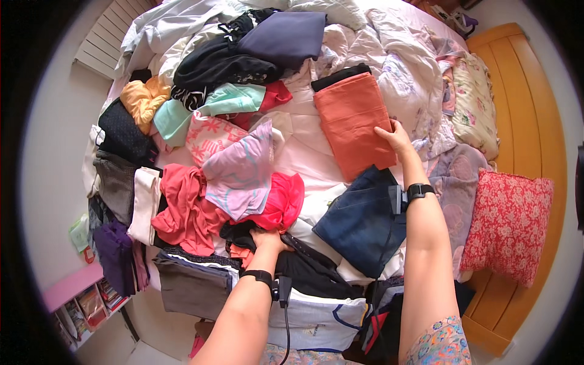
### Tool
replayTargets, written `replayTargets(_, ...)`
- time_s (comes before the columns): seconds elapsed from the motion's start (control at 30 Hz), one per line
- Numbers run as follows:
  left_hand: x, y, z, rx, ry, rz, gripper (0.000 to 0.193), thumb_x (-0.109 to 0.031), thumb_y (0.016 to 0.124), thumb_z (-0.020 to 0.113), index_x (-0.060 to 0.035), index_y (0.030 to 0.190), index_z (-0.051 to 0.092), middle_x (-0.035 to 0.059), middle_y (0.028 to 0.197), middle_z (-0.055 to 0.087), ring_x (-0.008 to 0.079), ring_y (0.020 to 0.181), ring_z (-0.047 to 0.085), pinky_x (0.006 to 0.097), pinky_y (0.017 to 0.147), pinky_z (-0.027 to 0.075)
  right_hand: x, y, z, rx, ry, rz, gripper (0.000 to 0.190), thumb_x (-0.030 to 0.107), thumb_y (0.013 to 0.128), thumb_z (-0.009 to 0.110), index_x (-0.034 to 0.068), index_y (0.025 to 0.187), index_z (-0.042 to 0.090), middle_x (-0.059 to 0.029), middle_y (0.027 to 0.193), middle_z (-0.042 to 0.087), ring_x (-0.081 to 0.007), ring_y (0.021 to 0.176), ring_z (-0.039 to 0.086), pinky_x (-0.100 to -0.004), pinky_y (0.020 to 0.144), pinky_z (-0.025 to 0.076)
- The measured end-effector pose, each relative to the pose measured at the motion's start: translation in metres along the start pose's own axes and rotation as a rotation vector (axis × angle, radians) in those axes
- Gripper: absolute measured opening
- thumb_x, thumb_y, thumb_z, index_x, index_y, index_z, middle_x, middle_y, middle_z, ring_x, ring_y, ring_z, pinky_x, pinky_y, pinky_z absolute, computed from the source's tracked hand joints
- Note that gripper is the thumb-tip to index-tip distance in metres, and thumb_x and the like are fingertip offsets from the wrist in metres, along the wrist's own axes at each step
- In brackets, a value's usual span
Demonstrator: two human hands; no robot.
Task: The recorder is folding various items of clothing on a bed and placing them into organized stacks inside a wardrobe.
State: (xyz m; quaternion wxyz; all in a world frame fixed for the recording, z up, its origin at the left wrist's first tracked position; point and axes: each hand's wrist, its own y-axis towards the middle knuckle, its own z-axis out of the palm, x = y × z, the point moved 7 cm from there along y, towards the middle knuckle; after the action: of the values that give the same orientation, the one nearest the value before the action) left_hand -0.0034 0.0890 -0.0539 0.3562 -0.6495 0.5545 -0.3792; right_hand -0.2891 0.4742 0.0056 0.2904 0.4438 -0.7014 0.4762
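My right hand (396, 139) is at the right edge of a folded orange cloth (351, 123), thumb on top, the other fingers partly hidden at the edge. Beneath the orange cloth's far end, a folded black garment (342, 76) shows. Folded dark blue jeans (360, 219) lie just nearer to me. My left hand (268, 241) grips black fabric (239, 233) in the front pile, its fingertips partly buried. Around that hand are a bright pink-red garment (287, 200), a crumpled coral garment (187, 205) and black trousers (301, 273).
A lilac patterned garment (242, 173) tops the middle heap. Folded grey clothes (194, 283) and a white shirt (315, 319) hang at the bed's near edge. A red floral cushion (508, 223) rests by the wooden headboard (524, 114). A pink bookshelf (73, 285) stands lower left.
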Motion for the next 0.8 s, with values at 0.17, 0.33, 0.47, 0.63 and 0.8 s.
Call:
replayTargets(0.17,0.006,0.003,0.0,-0.049,0.008,-0.011,0.126,-0.074,0.048,0.08,-0.0216,0.151,0.029,0.0088,0.155,0.033,0.0269,0.142,0.033,0.0473,0.113,0.028,0.047,-0.015,0.03,0.365,0.073,0.081,0.07,0.023,0.071,0.084,0.002,0.13,0.053,-0.0106,0.119,0.064,-0.0198,0.104,0.063,-0.0344,0.092,0.049)
replayTargets(0.33,-0.003,0.001,-0.004,-0.179,0.0,0.024,0.123,-0.075,0.045,0.08,-0.0267,0.148,0.033,0.0074,0.152,0.037,0.0268,0.14,0.036,0.0469,0.111,0.029,0.116,-0.048,0.03,0.246,-0.16,-0.172,0.057,0.023,0.07,0.078,0.001,0.12,0.061,-0.0109,0.115,0.067,-0.0192,0.097,0.065,-0.0325,0.088,0.049)
replayTargets(0.47,-0.003,0.004,0.004,-0.066,0.042,0.021,0.122,-0.076,0.046,0.079,-0.0284,0.148,0.033,0.0059,0.153,0.035,0.0245,0.14,0.036,0.0448,0.109,0.03,0.193,-0.131,0.01,-0.178,-0.639,-0.636,0.049,0.024,0.069,0.074,0.005,0.113,0.066,-0.0142,0.1,0.066,-0.0269,0.09,0.065,-0.0358,0.081,0.051)
replayTargets(0.63,0.005,0.002,0.004,-0.041,0.055,0.013,0.134,-0.078,0.045,0.078,-0.0255,0.154,0.019,0.0085,0.159,0.024,0.0286,0.146,0.025,0.0485,0.115,0.024,0.188,-0.261,-0.002,-0.467,-0.97,-0.689,0.058,0.011,0.068,0.074,0.015,0.125,0.063,-0.0107,0.088,0.054,-0.0317,0.087,0.056,-0.0424,0.075,0.046)
replayTargets(0.8,-0.001,0.004,-0.002,-0.018,0.054,0.046,0.132,-0.078,0.047,0.077,-0.0235,0.153,0.022,0.01,0.158,0.025,0.0289,0.146,0.024,0.0477,0.116,0.024,0.044,-0.328,0.049,-0.243,-0.925,-0.493,0.063,0.005,0.064,0.07,0.012,0.127,0.061,-0.0104,0.104,0.053,-0.0305,0.103,0.053,-0.0451,0.086,0.044)
